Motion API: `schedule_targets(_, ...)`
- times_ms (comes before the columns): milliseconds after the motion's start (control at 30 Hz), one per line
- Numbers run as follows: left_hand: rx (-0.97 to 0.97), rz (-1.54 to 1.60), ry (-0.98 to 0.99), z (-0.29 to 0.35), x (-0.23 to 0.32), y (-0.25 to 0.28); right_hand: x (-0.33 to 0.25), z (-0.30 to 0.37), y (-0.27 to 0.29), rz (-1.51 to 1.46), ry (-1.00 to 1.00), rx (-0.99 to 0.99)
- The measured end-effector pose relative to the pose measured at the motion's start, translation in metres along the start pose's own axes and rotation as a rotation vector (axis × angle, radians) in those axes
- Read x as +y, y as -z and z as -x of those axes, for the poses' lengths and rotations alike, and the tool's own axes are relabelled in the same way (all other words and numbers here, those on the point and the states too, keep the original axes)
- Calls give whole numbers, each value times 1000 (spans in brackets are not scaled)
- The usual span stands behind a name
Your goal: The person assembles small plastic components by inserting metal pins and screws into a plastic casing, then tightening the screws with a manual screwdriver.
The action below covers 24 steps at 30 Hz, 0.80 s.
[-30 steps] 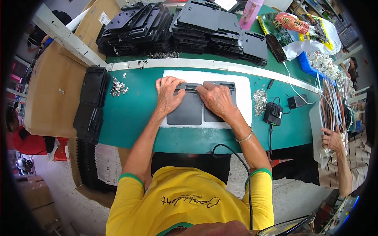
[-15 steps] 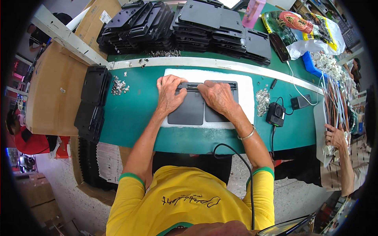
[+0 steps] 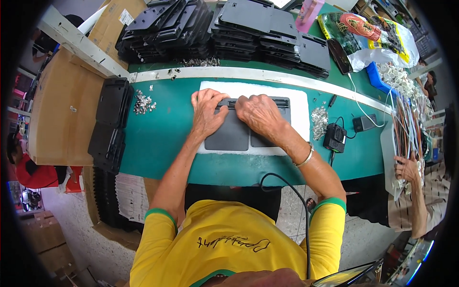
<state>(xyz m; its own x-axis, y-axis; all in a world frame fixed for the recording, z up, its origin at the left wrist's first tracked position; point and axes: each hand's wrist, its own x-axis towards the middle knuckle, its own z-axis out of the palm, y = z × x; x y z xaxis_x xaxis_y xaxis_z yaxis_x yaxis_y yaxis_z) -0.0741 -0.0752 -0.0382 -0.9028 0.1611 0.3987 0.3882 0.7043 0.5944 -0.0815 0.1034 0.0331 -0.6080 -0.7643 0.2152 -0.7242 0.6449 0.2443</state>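
Observation:
A flat dark grey plastic panel (image 3: pixel 227 136) lies on a white foam sheet (image 3: pixel 300 119) in front of me. With its fingers bent round the panel's far left corner, my left hand (image 3: pixel 209 111) grips it there. My right hand (image 3: pixel 260 114) is closed over the slotted strip along the far edge, right of the left hand. Its fingertips point down onto the strip; whatever they pinch is hidden beneath them. Small shiny metal pieces lie in one pile (image 3: pixel 143 103) to the left and another pile (image 3: pixel 319 122) to the right of the foam.
Stacked black plastic panels (image 3: pixel 167 31) stand behind a white rail (image 3: pixel 248 74). More panels (image 3: pixel 111 124) sit at the left edge beside cardboard boxes (image 3: pixel 71 105). A small black device (image 3: pixel 334 138) with a cable is at right. Another person's hand (image 3: pixel 407 168) is near bundled wires (image 3: pixel 410 126).
My right hand has shifted slightly left along the panel's far strip, and its elbow has swung outward. My left hand stays at the corner.

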Motion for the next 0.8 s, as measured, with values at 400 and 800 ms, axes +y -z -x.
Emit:
schedule_targets(400,39,37,-35,0,-8,-9,3,-39,23,99,160,-200)
schedule_targets(800,94,19,-70,3,-8,-16,-2,-28,20,102,15,-267)
